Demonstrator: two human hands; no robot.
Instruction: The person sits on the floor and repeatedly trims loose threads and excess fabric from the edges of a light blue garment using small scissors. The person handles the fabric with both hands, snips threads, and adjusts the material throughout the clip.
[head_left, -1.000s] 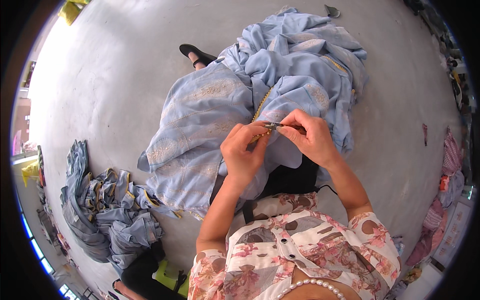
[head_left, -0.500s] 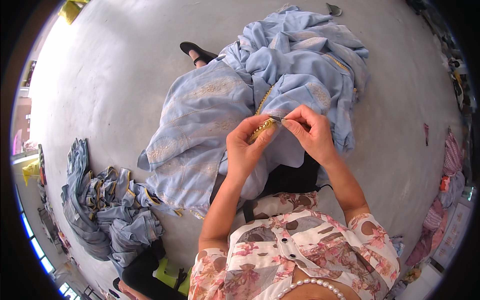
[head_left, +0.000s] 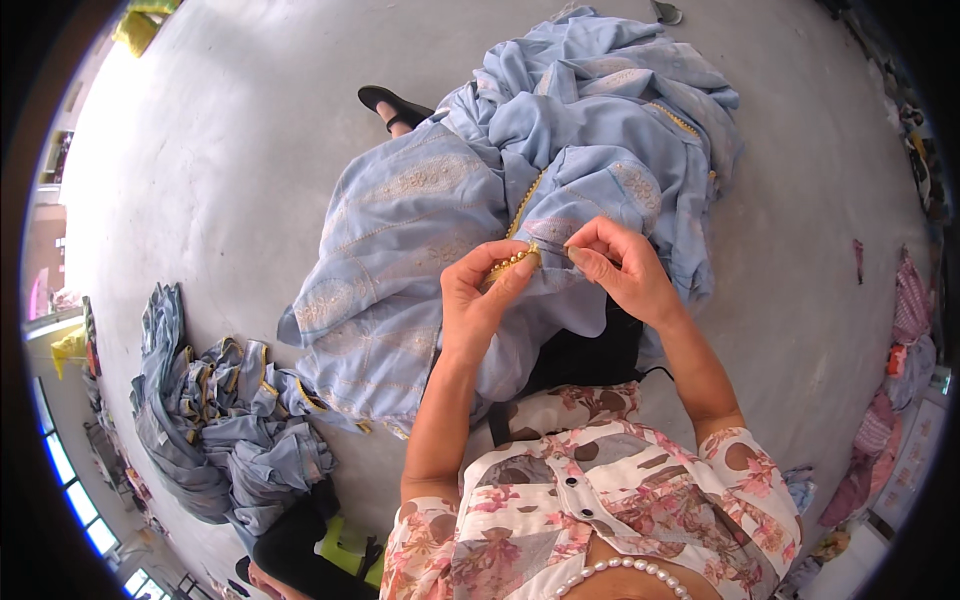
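Note:
A light blue embroidered cloth (head_left: 400,240) lies over my lap and spreads out in folds ahead of me. My left hand (head_left: 478,295) is closed in a pinch on gold beaded trim (head_left: 512,263), with the beads showing between thumb and forefinger. Just to its right, at the same height, my right hand (head_left: 628,275) has thumb and forefinger pressed together. Whatever they hold is too small to make out. A narrow gap separates the two hands above the cloth. Another strip of yellow-gold edging (head_left: 526,203) runs along a fold beyond them.
A second heap of blue-grey cloth with gold edging (head_left: 225,430) lies at the left, beside another person's dark-clad leg (head_left: 295,540) and a lime-green seat (head_left: 345,548). A black shoe (head_left: 393,103) shows past the cloth. Piled garments (head_left: 880,420) line the right side of the grey floor.
My hands have moved slightly apart, the left one shifting left with the trim. The small dark piece that showed between the fingertips no longer shows there.

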